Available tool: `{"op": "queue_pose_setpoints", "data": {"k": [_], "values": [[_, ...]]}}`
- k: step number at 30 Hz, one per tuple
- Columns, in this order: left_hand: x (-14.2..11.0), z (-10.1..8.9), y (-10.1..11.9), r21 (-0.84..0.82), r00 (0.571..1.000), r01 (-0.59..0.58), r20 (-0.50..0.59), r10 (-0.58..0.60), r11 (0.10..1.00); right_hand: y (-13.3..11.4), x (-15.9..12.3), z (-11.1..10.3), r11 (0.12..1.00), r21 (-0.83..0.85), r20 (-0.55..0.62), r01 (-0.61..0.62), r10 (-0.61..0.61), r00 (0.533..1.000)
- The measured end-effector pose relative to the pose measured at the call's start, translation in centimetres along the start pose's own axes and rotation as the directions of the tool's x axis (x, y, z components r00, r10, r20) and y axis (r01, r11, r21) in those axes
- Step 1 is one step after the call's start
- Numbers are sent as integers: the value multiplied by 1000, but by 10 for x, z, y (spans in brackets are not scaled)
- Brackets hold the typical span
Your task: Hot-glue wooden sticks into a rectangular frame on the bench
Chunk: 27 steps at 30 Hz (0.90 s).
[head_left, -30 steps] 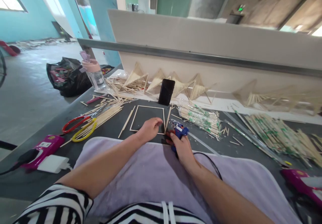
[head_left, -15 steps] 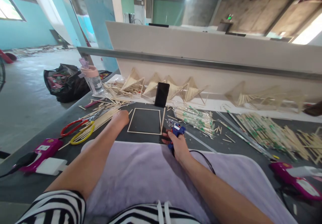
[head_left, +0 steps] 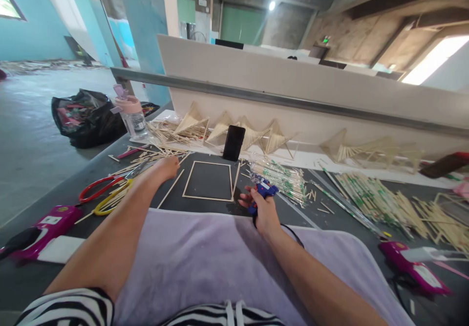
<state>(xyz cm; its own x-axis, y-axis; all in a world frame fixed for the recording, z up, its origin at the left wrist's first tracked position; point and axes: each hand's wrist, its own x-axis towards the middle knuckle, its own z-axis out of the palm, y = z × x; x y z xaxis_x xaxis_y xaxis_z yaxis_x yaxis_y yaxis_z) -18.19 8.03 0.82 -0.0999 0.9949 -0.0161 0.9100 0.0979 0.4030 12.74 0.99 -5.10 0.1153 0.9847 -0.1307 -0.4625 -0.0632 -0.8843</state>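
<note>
My left hand [head_left: 169, 167] is over the loose wooden sticks [head_left: 159, 151] at the left, fingers drawn together. A thin stick shows by its fingertips, but whether it is pinched I cannot tell. My right hand [head_left: 264, 212] grips a blue glue gun [head_left: 264, 189] right of the square stick frame [head_left: 207, 199]. That frame lies flat on the dark table, with a short stick [head_left: 236, 179] slanting along its right side. Another single stick [head_left: 170, 188] lies left of the frame, below my left hand.
Red-and-yellow-handled scissors [head_left: 98, 189] lie left, partly behind my forearm. A phone [head_left: 233, 142] stands behind the frame, before several stick models [head_left: 274, 138]. Bagged sticks [head_left: 282, 174] lie right. A bottle [head_left: 132, 116], magenta power strips [head_left: 54, 226] and a lilac towel [head_left: 205, 252] are around.
My left hand has moved slightly left and up over the stick pile. The single stick left of the frame now shows in full. My right hand still holds the glue gun.
</note>
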Motion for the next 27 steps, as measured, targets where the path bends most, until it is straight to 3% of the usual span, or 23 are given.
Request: {"op": "queue_pose_setpoints", "data": {"k": [4, 7, 10, 12, 14, 17, 20, 24, 27], "values": [[0, -11, 1, -96, 993, -107, -55, 102, 990, -20, 31, 11, 968, -198, 63, 153, -144, 988], [3, -18, 7, -312, 970, -240, -112, 215, 919, -48, 72, 34, 826, -425, 167, 370, -330, 929], [8, -35, 21, -564, 979, -176, -20, 201, 807, -74, 111, 70, 614, -566, 337, 550, -437, 834], [12, -53, 32, -657, 984, -120, 19, 176, 744, -79, 126, 94, 582, -525, 424, 621, -454, 784], [16, -70, 41, -744, 984, -145, -43, 171, 652, -73, 130, 113, 617, -469, 471, 632, -431, 770], [24, -80, 45, -850, 975, -206, -137, 174, 485, -52, 123, 122, 703, -459, 485, 544, -315, 816], [35, -64, 36, -895, 976, -172, -98, 193, 411, -37, 115, 113, 707, -543, 487, 454, -176, 855], [54, -31, 18, -919, 982, -27, 49, 181, 392, -37, 119, 94, 689, -578, 526, 437, -95, 845], [64, -20, 11, -928, 996, -30, 5, 92, 372, -34, 127, 86, 642, -635, 539, 430, -30, 842]]}}
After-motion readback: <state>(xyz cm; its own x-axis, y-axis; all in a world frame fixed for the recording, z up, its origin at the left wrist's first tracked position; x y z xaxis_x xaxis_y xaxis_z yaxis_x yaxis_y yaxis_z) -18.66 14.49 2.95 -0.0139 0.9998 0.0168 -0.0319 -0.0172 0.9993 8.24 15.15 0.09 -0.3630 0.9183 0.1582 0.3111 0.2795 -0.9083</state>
